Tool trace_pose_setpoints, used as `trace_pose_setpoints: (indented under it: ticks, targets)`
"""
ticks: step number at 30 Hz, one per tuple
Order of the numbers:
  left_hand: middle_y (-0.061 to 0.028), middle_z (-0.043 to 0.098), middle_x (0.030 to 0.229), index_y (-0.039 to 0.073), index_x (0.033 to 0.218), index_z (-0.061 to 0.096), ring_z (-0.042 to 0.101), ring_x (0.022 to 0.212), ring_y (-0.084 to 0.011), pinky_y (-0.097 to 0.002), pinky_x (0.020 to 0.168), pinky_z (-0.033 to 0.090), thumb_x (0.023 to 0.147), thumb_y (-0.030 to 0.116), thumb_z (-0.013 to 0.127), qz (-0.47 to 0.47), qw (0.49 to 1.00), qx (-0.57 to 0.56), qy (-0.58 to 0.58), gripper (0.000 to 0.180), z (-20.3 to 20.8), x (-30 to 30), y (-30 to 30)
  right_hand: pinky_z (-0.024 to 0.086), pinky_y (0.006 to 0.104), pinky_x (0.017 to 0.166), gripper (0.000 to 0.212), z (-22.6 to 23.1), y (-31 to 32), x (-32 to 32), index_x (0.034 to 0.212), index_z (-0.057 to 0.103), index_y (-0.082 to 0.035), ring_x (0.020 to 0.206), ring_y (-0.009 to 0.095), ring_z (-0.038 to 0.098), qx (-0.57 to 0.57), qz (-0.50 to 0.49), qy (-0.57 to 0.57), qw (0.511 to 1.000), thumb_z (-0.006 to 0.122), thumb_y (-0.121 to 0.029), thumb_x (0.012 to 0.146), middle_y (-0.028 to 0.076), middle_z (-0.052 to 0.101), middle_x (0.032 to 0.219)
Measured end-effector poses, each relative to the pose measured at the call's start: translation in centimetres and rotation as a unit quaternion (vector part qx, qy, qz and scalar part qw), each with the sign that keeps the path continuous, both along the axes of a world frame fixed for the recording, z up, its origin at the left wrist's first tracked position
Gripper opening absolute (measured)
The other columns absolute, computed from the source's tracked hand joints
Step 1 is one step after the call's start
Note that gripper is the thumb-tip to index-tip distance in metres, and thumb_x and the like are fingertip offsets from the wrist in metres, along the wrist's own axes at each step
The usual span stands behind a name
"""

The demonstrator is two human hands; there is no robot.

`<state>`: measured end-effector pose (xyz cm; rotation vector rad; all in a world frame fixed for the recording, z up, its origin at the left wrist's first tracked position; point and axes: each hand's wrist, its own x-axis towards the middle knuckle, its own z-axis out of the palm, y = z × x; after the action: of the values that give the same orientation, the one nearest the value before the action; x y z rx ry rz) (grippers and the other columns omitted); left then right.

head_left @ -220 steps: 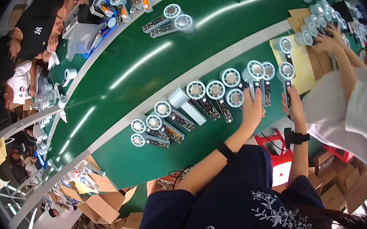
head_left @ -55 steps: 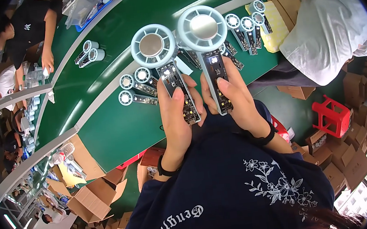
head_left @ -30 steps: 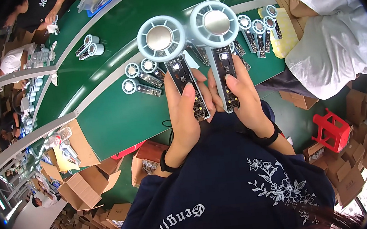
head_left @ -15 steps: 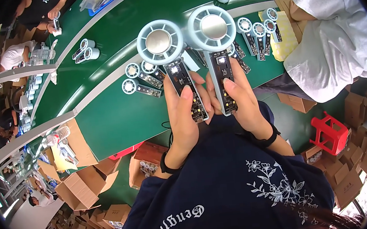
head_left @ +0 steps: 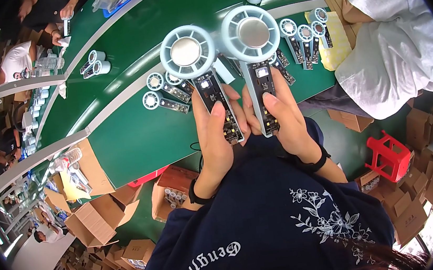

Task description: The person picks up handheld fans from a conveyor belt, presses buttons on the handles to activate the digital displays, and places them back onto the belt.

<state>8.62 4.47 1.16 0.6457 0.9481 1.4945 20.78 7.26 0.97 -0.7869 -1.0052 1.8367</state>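
My left hand (head_left: 214,144) is closed round the handle of a pale blue handheld fan (head_left: 186,51), thumb on its bare black circuit board. My right hand (head_left: 294,129) grips a second handheld fan (head_left: 252,33) the same way. Both fans are upright side by side, their round heads away from me. Each head has spokes round a silver disc, and a small light shines white at the top of each board. Behind them, more open-handled fans (head_left: 151,100) lie on the green table (head_left: 128,149), some partly hidden by the held ones.
Several fans (head_left: 305,33) lie to the right, by a yellow sheet (head_left: 337,51) and a person in a grey shirt (head_left: 392,48). Beyond a metal rail, a green belt (head_left: 134,54) carries fans. Cardboard boxes (head_left: 96,221) and a red stool (head_left: 389,156) stand on the floor.
The fans on the green belt have shifted left. Both held fans stay almost in place, with only slight movement. At the far left, another person's hands have moved a little.
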Motion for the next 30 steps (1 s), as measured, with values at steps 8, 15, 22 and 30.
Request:
trace_pose_setpoints:
  ticks: [8,15,22,30]
  targets:
    - [-0.0093,0.049,0.063,0.000,0.109,0.035,0.044,0.044,-0.0112,-0.0213,0.036,0.034,0.095,0.028,0.038,0.011,1.000,0.003,-0.025,0.031,0.1,0.1,0.1,0.037,0.0212,0.047,0.037,0.5,-0.1,-0.3,0.115,0.036,0.002,0.058,0.009,0.046,-0.002,-0.001,-0.006,1.000,0.040,-0.028,0.092,0.008,0.050,0.086]
    - [-0.0094,0.049,0.062,0.000,0.110,0.034,0.044,0.044,-0.0112,-0.0213,0.037,0.035,0.095,0.026,0.038,0.033,0.999,-0.011,-0.022,0.030,0.3,0.4,0.0,0.037,0.0218,0.047,0.038,0.6,-0.2,-0.3,0.117,0.035,0.002,0.058,0.009,0.047,-0.015,-0.004,0.004,1.000,0.040,-0.027,0.093,0.008,0.050,0.087]
    - [-0.0111,0.051,0.074,0.000,0.111,0.034,0.047,0.048,-0.0110,-0.0214,0.038,0.036,0.096,0.025,0.037,0.043,0.999,-0.017,0.000,0.029,0.4,0.8,0.1,0.040,0.0236,0.046,0.038,0.4,-0.2,-0.2,0.118,0.035,0.002,0.058,0.010,0.047,-0.009,-0.005,0.001,1.000,0.038,-0.027,0.094,0.008,0.050,0.088]
    - [-0.0110,0.049,0.094,0.000,0.117,0.031,0.050,0.055,-0.0114,-0.0225,0.040,0.041,0.096,0.025,0.036,0.017,0.999,0.033,-0.032,0.032,-0.6,0.4,0.3,0.039,0.0225,0.046,0.036,0.2,0.2,-0.2,0.120,0.034,0.002,0.055,0.010,0.046,0.001,-0.016,0.019,1.000,0.037,-0.024,0.096,0.008,0.049,0.084]
